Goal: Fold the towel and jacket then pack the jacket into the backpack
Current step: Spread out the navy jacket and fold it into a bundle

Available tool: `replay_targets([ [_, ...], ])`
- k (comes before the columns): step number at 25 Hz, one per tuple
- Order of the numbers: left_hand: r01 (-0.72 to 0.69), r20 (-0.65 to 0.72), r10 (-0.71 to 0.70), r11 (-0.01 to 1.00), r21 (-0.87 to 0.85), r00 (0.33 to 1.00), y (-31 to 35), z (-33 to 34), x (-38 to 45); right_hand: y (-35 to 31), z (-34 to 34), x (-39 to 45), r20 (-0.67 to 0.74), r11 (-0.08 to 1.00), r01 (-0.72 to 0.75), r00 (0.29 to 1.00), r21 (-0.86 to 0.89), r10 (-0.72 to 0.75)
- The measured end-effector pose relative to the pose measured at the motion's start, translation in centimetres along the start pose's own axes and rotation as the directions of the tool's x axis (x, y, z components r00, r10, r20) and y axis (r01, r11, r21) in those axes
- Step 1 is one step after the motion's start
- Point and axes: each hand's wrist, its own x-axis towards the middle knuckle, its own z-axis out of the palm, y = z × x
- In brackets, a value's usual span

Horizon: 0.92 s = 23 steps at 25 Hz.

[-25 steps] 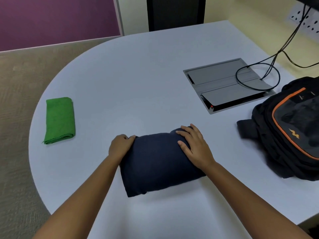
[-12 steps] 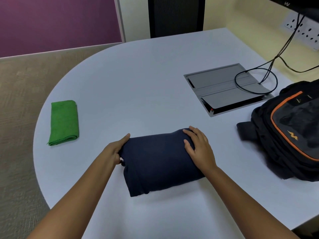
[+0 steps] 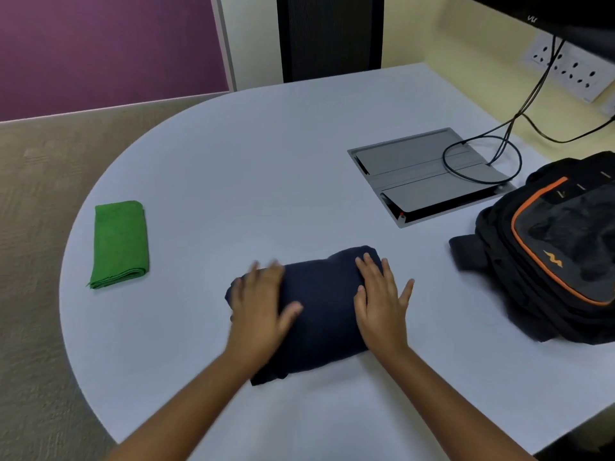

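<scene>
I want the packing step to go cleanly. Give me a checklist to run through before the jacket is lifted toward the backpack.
1. Towel folded and set aside at the table's left: ok.
2. Jacket folded into a compact bundle: ok.
3. Left hand and right hand gripping the jacket: not ok, both lie flat on top with fingers straight.
4. Backpack within reach, on the table to the right: ok.
5. Backpack main compartment open: cannot tell, no opening shows.
6. Table between jacket and backpack free of things: ok.
</scene>
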Motion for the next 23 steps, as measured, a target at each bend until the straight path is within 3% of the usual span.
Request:
replay_targets([
  [2, -0.224, 0.195, 0.179, 0.945, 0.24, 0.964, 0.0, 3.0, -1.9, -0.1, 0.6, -0.5, 0.045, 1.0, 0.021, 0.999, -0.01, -0.02],
  [4, -0.22, 0.256, 0.136, 0.916, 0.335, 0.957, -0.7, 4.4, -2.2, 0.6, 0.6, -0.4, 0.096, 0.998, 0.069, 0.993, 0.0, -0.069],
  [18, -0.092, 0.344, -0.007, 0.958, 0.271, 0.939, 0.3, 4.2, 0.5, 2.0, 1.8, 3.6, 0.218, 0.99, 0.139, 0.968, -0.038, -0.127],
  [21, -0.103, 0.351, -0.021, 0.938, 0.332, 0.936, 1.1, 3.2, 1.3, 2.4, 1.7, 5.4, 0.206, 0.982, 0.187, 0.961, 0.007, -0.185],
  [23, -0.127, 0.326, 0.008, 0.929, 0.347, 0.945, 1.3, 2.3, 2.1, 2.9, 1.9, 5.8, 0.18, 0.993, 0.112, 0.977, 0.032, -0.116],
])
